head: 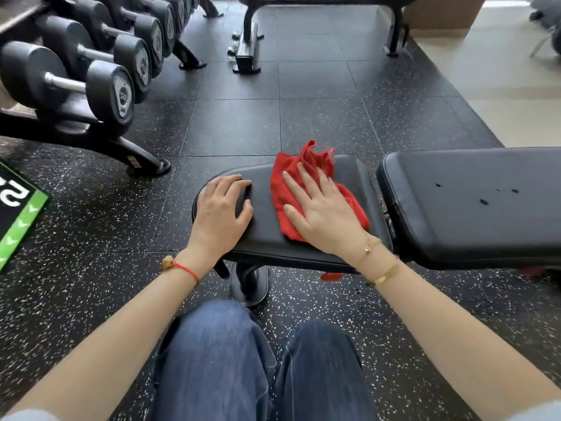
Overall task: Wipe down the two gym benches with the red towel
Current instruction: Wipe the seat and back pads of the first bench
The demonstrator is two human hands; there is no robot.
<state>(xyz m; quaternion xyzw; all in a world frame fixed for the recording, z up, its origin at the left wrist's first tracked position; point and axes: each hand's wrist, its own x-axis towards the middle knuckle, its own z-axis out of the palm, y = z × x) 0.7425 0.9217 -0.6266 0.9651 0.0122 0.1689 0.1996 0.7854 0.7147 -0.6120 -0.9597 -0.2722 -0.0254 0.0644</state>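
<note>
Both my hands on the near counter, red towel under the right one.

Dumbbells (91,71) sit racked far left. My left hand (220,215) rests on the seat pad (264,235), its grip loosely curled over the left edge, holding nothing. Just right, my right hand (321,214) presses flat, fingers apart, on the crumpled red towel (306,165). Further right, the back pad (473,202) shows dark spots. A second counter (318,7) stands far off.

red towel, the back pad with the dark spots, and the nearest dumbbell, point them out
red towel (306,165), head view, on the bunched far part
back pad (473,189), head view, on its top surface
nearest dumbbell (62,83), head view, on its metal handle
</note>
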